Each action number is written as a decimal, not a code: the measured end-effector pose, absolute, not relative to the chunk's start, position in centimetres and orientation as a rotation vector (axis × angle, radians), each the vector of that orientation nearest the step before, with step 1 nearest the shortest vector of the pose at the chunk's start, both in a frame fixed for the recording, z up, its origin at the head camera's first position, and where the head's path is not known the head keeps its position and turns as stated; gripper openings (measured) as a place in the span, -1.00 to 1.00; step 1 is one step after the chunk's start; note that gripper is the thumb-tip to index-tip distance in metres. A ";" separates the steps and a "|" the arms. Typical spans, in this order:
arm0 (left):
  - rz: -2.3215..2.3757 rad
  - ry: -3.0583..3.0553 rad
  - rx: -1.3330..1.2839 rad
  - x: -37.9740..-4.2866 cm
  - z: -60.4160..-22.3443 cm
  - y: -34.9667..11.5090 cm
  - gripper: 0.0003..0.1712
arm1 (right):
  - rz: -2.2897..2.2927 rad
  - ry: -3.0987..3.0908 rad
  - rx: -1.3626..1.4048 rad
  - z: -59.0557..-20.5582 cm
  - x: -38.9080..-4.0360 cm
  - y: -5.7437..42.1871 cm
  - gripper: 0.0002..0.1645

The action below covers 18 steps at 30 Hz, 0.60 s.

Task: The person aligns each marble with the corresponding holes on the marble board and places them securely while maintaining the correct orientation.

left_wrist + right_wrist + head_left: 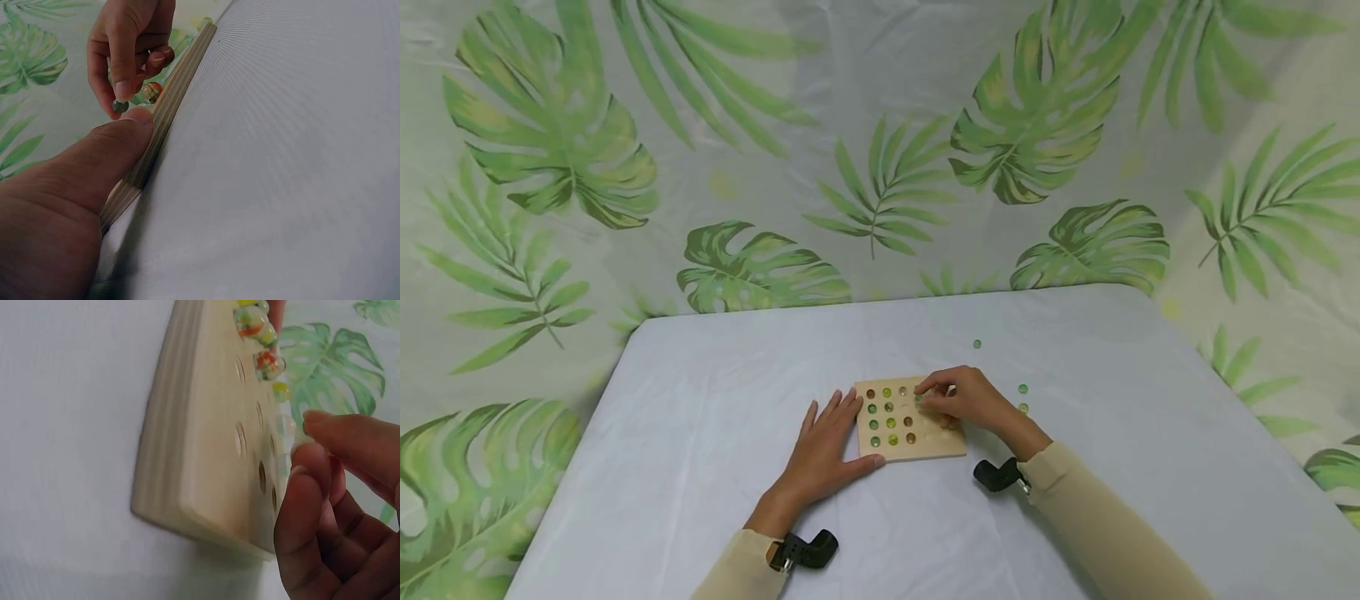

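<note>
A light wooden board (925,450) with round hollows lies on the table, its left part filled with rows of green, yellow and reddish-brown glass marbles (891,423). My left hand (823,454) rests flat with spread fingers at the board's left side, the thumb on its near left corner. Over the board's far right part, my right hand (973,402) pinches a green marble (120,106) between thumb and index finger. Bare hollows (241,439) show in the right wrist view, beside an orange-patterned marble (269,365) seated in the board.
To the right of the board lie loose marbles: a green one (977,343) farther back, another green one (1023,388) and a yellow-green one (1023,408) near the right forearm. A white cloth covers the table (715,400); a leaf-patterned curtain (880,167) hangs behind.
</note>
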<state>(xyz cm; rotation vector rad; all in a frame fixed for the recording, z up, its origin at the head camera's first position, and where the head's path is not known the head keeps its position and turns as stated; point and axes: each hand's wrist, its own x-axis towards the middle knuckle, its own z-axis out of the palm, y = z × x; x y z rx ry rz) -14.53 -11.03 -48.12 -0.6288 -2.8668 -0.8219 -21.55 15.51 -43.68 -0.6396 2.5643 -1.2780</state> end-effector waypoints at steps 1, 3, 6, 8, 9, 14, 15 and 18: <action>-0.813 -2.870 -0.621 -14.5 -48.2 -11.1 0.08 | -1.272 2.569 -0.639 -43.7 -21.5 15.3 -0.81; -0.810 -2.872 -0.609 -14.3 -48.2 -11.3 0.09 | -1.259 2.576 -0.635 -43.8 -21.4 14.8 -0.81; -0.805 -2.875 -0.606 -14.3 -48.2 -11.4 0.08 | -1.243 2.583 -0.630 -43.9 -21.3 14.3 -0.83; -0.813 -2.869 -0.617 -14.3 -48.2 -11.3 0.08 | -1.247 2.587 -0.627 -43.9 -21.2 14.1 -0.83; -0.815 -2.870 -0.620 -14.4 -48.2 -11.3 0.08 | -1.250 2.589 -0.625 -44.0 -21.1 14.0 -0.83; -0.810 -2.869 -0.621 -14.5 -48.3 -11.1 0.09 | -1.241 2.597 -0.617 -43.9 -20.9 13.6 -0.82; -0.811 -2.869 -0.624 -14.5 -48.3 -11.0 0.09 | -1.235 2.600 -0.614 -43.9 -20.9 13.6 -0.82; -0.808 -2.875 -0.631 -14.6 -48.2 -10.8 0.09 | -1.223 2.617 -0.606 -43.7 -20.8 13.6 -0.82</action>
